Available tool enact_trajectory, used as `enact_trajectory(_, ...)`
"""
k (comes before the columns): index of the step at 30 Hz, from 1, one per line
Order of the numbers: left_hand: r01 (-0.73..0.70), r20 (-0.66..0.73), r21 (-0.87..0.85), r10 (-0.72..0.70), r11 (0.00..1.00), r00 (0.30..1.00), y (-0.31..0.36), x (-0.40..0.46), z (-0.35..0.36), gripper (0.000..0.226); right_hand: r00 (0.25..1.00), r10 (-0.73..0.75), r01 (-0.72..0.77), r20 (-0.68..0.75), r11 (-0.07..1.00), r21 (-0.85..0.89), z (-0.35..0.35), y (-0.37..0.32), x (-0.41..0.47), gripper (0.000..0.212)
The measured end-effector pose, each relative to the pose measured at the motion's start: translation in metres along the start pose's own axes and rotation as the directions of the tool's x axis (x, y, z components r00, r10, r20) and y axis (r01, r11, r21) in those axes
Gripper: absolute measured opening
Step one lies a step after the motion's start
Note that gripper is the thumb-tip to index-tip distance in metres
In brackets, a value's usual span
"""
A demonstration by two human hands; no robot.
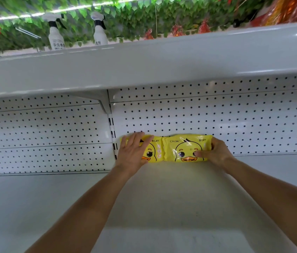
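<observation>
Two yellow duck packs stood side by side and touching at the centre of the frame, on the shelf [162, 198] against the pegboard [217, 115]. The left hand [134, 152] lay flat with fingers spread over the left pack [154, 151], while the right hand [215, 152] gripped the right pack [184, 147] at its right end, thumb on the front. At the upper left, a spray bottle [56, 33] stood beside a second bottle [99, 31] on the upper shelf [144, 66].
</observation>
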State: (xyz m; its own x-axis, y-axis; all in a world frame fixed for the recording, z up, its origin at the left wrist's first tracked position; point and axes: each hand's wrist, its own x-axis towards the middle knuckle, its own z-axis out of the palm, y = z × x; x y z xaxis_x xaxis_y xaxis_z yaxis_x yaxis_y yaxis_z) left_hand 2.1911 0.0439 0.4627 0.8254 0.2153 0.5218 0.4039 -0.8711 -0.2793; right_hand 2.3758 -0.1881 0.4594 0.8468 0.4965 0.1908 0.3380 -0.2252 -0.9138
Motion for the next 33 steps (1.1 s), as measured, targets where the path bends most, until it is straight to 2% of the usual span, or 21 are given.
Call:
enact_trajectory(5, 0.005, -0.08, -0.014, -0.007, 1.0, 0.997, 0.0, 0.002, 0.01, 0.103, 0.993, -0.002, -0.011, -0.117, 0.995, -0.103, 0.007, 0.005, 0.008, 0.05)
enact_trajectory(14, -0.025, -0.143, -0.025, 0.021, 0.999, 0.989, -0.003, 0.003, 0.011, 0.103, 0.983, 0.059, -0.092, -0.175, 0.978, -0.185, 0.006, -0.008, 0.003, 0.045)
enact_trajectory(19, -0.014, -0.127, -0.033, 0.009, 0.999, 0.992, -0.002, 0.004, 0.009, 0.105, 0.971, 0.126, -0.177, -0.205, 0.952, -0.251, 0.01, -0.011, 0.003, 0.064)
enact_trajectory(24, 0.012, -0.079, -0.067, -0.017, 0.998, 0.997, 0.0, 0.002, 0.002, 0.108, 0.952, 0.116, -0.216, -0.284, 0.911, -0.35, 0.011, -0.012, -0.009, 0.076)
enact_trajectory(26, 0.021, -0.052, -0.085, -0.026, 0.996, 0.998, 0.003, 0.001, -0.005, 0.104, 0.957, 0.079, -0.197, -0.28, 0.884, -0.424, 0.006, -0.01, -0.021, 0.075)
enact_trajectory(29, 0.058, -0.024, -0.145, -0.062, 0.988, 0.998, 0.017, 0.001, -0.022, 0.082, 0.981, -0.014, -0.099, -0.194, 0.823, -0.559, -0.014, -0.007, -0.044, 0.064)
enact_trajectory(33, 0.04, -0.014, -0.253, -0.045, 0.967, 0.999, 0.062, 0.0, -0.061, 0.06, 0.977, -0.21, 0.1, -0.031, 0.586, -0.804, -0.058, -0.006, -0.082, 0.042)
